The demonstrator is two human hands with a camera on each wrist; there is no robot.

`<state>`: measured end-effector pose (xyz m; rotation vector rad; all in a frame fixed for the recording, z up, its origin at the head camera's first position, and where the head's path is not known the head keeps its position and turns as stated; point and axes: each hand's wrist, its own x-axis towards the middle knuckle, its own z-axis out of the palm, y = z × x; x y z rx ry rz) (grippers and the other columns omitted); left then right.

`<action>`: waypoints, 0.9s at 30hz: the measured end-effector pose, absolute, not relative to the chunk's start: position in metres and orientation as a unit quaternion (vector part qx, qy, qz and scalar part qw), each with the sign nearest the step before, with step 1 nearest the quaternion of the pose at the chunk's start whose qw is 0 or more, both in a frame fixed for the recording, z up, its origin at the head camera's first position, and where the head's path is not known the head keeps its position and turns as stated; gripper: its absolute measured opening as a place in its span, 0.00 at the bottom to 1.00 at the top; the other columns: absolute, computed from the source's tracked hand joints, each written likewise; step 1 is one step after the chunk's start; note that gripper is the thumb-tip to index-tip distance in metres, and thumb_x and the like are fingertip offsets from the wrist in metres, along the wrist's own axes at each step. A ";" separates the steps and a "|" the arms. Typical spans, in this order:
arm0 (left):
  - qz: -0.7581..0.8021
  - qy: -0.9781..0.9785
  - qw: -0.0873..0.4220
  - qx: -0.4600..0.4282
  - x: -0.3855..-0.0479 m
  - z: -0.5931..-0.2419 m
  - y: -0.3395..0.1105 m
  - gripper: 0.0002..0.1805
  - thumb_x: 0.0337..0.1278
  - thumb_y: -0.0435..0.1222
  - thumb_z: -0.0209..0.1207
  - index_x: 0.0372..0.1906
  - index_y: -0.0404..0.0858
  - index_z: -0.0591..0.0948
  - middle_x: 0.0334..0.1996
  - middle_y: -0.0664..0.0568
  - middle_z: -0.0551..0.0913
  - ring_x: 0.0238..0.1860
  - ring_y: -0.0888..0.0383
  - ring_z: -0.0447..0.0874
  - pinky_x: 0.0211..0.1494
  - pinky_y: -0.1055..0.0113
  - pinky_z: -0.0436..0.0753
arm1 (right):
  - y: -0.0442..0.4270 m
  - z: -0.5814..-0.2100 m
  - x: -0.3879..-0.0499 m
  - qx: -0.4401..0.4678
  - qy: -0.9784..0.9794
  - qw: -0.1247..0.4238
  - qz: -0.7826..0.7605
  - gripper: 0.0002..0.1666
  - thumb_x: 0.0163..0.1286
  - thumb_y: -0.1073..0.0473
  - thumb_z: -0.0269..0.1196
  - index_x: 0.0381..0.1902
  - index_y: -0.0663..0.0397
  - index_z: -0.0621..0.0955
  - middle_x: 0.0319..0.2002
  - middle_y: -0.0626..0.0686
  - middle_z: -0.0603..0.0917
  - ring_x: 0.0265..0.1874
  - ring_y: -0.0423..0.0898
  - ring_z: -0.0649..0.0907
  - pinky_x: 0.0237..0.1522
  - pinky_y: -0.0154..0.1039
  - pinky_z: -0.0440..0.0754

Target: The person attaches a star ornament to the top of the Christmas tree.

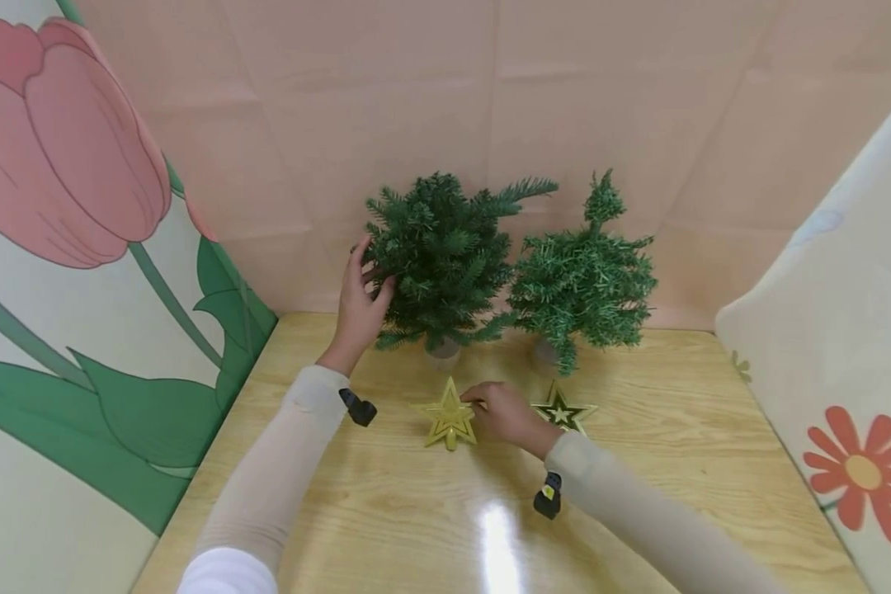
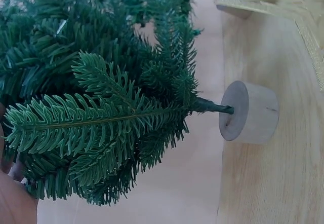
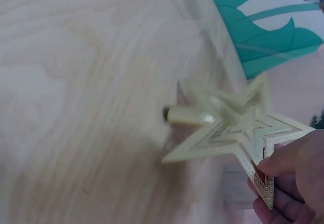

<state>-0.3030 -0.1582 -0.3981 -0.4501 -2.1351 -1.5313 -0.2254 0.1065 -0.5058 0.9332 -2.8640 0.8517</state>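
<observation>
In the head view, a gold star (image 1: pixel 451 417) is seen at 6 o'clock from the fuller tree (image 1: pixel 445 264), above the light wood table (image 1: pixel 386 511). Its point nearest 3 o'clock is pinched between the thumb and fingers of the right hand (image 1: pixel 508 417), and a short tube (image 3: pixel 190 115) is carried at its 6 o'clock edge. Whether the table is touched by the star cannot be told.

The fuller tree is touched on its 9 o'clock side by the left hand (image 1: pixel 360 309); its thumb and fingers are set apart among the branches, but whether a branch is gripped cannot be told, the fingertips being partly hidden.

The thinner tree (image 1: pixel 582 285) is placed at 3 o'clock from the fuller one. Below it, towards 6 o'clock, a second star (image 1: pixel 560 411) is partly covered by the right hand. A pink backdrop (image 1: pixel 386 99) is hung at 12 o'clock.
</observation>
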 end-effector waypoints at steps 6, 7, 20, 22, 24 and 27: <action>-0.558 -0.782 0.227 -0.162 -0.303 -0.395 -0.158 0.39 0.70 0.38 0.55 0.76 0.64 0.49 0.75 0.56 0.49 0.62 0.53 0.71 0.58 0.56 0.76 | 0.116 -0.473 -0.227 0.327 -0.911 0.007 0.252 0.14 0.68 0.72 0.60 0.45 0.54 0.86 0.44 0.51 0.87 0.44 0.47 0.85 0.43 0.42 0.83; -0.559 -0.782 0.224 -0.161 -0.301 -0.393 -0.158 0.39 0.70 0.37 0.54 0.76 0.62 0.49 0.75 0.55 0.49 0.62 0.52 0.71 0.58 0.55 0.76 | 0.118 -0.466 -0.227 0.334 -0.909 0.010 0.248 0.15 0.68 0.72 0.59 0.45 0.54 0.86 0.44 0.51 0.87 0.43 0.47 0.85 0.43 0.42 0.83; -0.551 -0.790 0.213 -0.164 -0.272 -0.365 -0.152 0.38 0.70 0.31 0.54 0.78 0.50 0.50 0.75 0.45 0.50 0.63 0.42 0.70 0.57 0.51 0.77 | 0.130 -0.370 -0.215 0.396 -0.888 0.062 0.227 0.17 0.70 0.71 0.58 0.50 0.51 0.85 0.46 0.50 0.86 0.42 0.43 0.85 0.40 0.40 0.83; -0.552 -0.789 0.212 -0.165 -0.275 -0.369 -0.152 0.39 0.70 0.31 0.53 0.78 0.50 0.49 0.75 0.45 0.49 0.63 0.42 0.70 0.57 0.50 0.77 | 0.132 -0.355 -0.212 0.398 -0.884 0.064 0.236 0.17 0.70 0.71 0.58 0.51 0.52 0.85 0.47 0.50 0.86 0.43 0.43 0.85 0.43 0.41 0.83; -0.552 -0.789 0.214 -0.167 -0.281 -0.375 -0.154 0.39 0.70 0.32 0.53 0.78 0.52 0.49 0.75 0.45 0.49 0.63 0.42 0.70 0.56 0.49 0.77 | 0.133 -0.340 -0.209 0.399 -0.881 0.061 0.247 0.17 0.71 0.71 0.57 0.51 0.52 0.84 0.49 0.50 0.85 0.43 0.43 0.85 0.43 0.40 0.83; -0.549 -0.790 0.216 -0.167 -0.291 -0.386 -0.157 0.39 0.70 0.34 0.54 0.77 0.58 0.48 0.75 0.47 0.48 0.63 0.44 0.70 0.56 0.50 0.77 | 0.134 -0.320 -0.206 0.402 -0.876 0.071 0.258 0.16 0.71 0.70 0.57 0.51 0.51 0.84 0.49 0.50 0.85 0.39 0.42 0.85 0.38 0.38 0.82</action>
